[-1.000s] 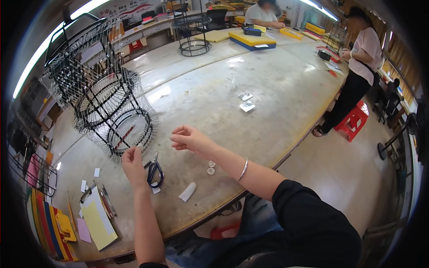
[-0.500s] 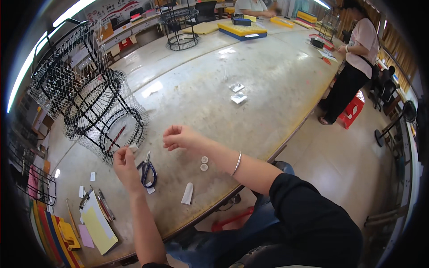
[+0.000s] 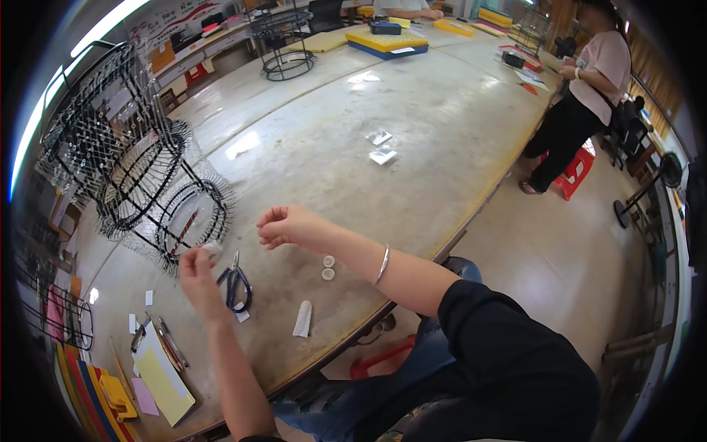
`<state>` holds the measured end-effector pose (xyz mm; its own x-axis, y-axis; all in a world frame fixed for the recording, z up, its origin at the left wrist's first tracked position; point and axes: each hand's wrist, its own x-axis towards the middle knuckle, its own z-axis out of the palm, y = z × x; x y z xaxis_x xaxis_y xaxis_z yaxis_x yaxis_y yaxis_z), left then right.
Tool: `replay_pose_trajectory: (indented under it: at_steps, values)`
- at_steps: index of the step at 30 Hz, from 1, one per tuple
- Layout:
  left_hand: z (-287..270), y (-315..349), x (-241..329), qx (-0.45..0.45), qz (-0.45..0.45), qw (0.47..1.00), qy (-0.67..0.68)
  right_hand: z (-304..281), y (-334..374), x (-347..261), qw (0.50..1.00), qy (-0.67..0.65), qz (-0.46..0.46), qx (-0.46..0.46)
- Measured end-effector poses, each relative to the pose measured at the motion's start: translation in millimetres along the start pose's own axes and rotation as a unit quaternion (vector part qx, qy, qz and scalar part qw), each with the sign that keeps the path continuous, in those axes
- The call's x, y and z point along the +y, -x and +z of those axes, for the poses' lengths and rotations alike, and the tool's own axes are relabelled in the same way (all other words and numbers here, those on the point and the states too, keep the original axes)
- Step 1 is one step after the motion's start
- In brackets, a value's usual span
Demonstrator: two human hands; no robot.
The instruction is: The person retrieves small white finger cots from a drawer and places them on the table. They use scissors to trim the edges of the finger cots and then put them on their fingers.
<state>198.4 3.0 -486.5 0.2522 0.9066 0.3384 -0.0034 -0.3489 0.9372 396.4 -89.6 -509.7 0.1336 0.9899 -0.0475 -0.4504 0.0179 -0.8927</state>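
My left hand (image 3: 199, 280) is raised over the table beside the wire rack, thumb and fingers pinched on a small whitish piece (image 3: 212, 248) at the fingertips. My right hand (image 3: 286, 227) hovers to its right with curled fingers pressed together; whatever they hold, if anything, is too small to make out. Between the hands and my body lie dark-handled scissors (image 3: 236, 286), tips pointing away. Two small white rolled rings (image 3: 328, 267) rest below my right forearm. Nearer the table edge is a white finger-shaped sleeve (image 3: 303, 320), resembling an unrolled finger cot.
A tall black rack (image 3: 158, 177) hung with many fine metal strands stands at the left. A clipboard (image 3: 166, 376) with yellow paper and pens lies near left. Two small clear packets (image 3: 381, 147) sit mid-table. Farther off are yellow-blue trays (image 3: 387, 46) and a standing person (image 3: 593, 81).
The whole view has shifted slightly, moving the table things a little left in the picture. Both hands keep nearly the same pose, the left still pinching the whitish piece.
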Motion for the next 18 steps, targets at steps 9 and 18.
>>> replay_pose_trajectory:
  at_steps: [9, 18]
  values:
    - [32.3, 27.9, 3.6, -0.18, 0.105, 0.971, -0.119, 18.5, 10.6, -2.8, 0.997, -0.005, 0.037, -0.066]
    - [7.5, 11.0, 3.4, -0.081, -0.006, 0.997, -0.012, 6.8, 0.7, 2.1, 0.998, -0.042, 0.021, -0.04]
